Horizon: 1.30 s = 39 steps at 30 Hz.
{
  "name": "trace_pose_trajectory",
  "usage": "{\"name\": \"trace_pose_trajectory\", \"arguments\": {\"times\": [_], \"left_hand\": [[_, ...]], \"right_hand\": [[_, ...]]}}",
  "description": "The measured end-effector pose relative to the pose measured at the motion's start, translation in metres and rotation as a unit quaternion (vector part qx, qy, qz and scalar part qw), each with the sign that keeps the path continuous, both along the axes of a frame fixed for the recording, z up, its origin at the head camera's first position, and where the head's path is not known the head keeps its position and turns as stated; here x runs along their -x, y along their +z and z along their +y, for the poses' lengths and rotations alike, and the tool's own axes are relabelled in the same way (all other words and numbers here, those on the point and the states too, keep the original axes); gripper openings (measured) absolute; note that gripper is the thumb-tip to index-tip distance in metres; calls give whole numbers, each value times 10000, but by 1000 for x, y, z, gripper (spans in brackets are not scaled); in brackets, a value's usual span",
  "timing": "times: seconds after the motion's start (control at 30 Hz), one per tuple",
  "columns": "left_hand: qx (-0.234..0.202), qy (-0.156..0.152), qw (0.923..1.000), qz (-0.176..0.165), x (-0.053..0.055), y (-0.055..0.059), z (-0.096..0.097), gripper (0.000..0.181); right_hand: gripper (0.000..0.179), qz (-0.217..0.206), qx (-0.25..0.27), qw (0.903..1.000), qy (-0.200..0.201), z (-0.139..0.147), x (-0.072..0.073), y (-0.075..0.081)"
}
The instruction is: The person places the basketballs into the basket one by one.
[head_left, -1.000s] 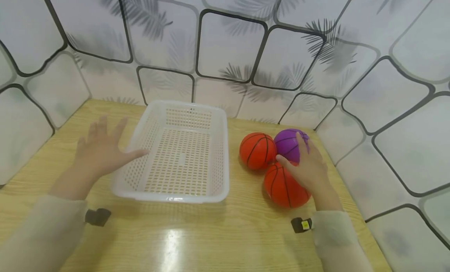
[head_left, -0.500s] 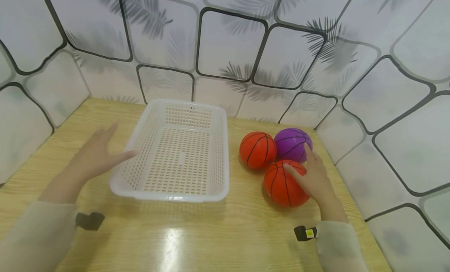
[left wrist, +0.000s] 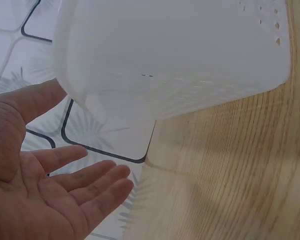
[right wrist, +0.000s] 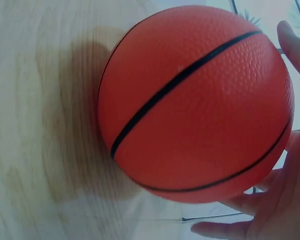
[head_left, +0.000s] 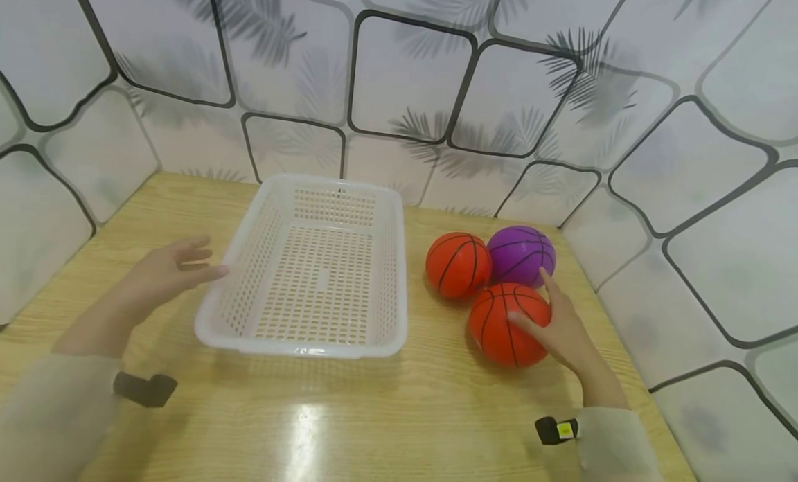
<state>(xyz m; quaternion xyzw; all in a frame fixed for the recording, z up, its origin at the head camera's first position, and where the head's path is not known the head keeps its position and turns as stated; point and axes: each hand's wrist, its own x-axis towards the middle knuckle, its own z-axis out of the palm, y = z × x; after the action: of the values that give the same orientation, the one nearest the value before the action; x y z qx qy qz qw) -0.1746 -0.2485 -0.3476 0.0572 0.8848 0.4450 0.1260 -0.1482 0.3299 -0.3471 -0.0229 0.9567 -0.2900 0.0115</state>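
Observation:
A white plastic basket (head_left: 299,350) with slotted walls stands on the table, holding nothing. My left hand (head_left: 165,274) hovers at its left side, fingers loosely bent, thumb tip right at the rim; in the left wrist view the palm (left wrist: 35,200) shows with nothing in it. To the basket's right, two red mini basketballs and a purple one sit in a cluster. My right hand (head_left: 564,329) is spread beside the front red basketball (head_left: 508,326), thumb overlapping it. In the right wrist view that ball (right wrist: 195,105) fills the space before the fingers (right wrist: 275,200), partly hiding them.
The other red basketball (head_left: 458,266) and the purple basketball (head_left: 520,253) lie just behind the front one. Patterned walls (head_left: 405,87) enclose the wooden table (head_left: 349,420) at the back and along the right side.
My right hand has drawn back from over the purple and front red balls to the front ball's right side. My left hand has moved left and lower, its fingers less spread. Basket and balls stay put.

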Motion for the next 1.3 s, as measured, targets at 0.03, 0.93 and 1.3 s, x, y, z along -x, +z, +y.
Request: {"name": "trace_pose_trajectory", "arguments": {"times": [0.03, 0.93, 1.3], "left_hand": [[-107, -31, 9999, -7, 0, 0, -1, 91], [-876, -271, 9951, -367, 4, 0, 5, 64], [-885, -116, 9945, -545, 4, 2, 5, 67]], "right_hand": [[100, 19, 43, 10000, 56, 1, 0, -1], [91, -1006, 862, 9884, 742, 27, -2, 3], [90, -898, 922, 9885, 791, 30, 1, 2]]}}
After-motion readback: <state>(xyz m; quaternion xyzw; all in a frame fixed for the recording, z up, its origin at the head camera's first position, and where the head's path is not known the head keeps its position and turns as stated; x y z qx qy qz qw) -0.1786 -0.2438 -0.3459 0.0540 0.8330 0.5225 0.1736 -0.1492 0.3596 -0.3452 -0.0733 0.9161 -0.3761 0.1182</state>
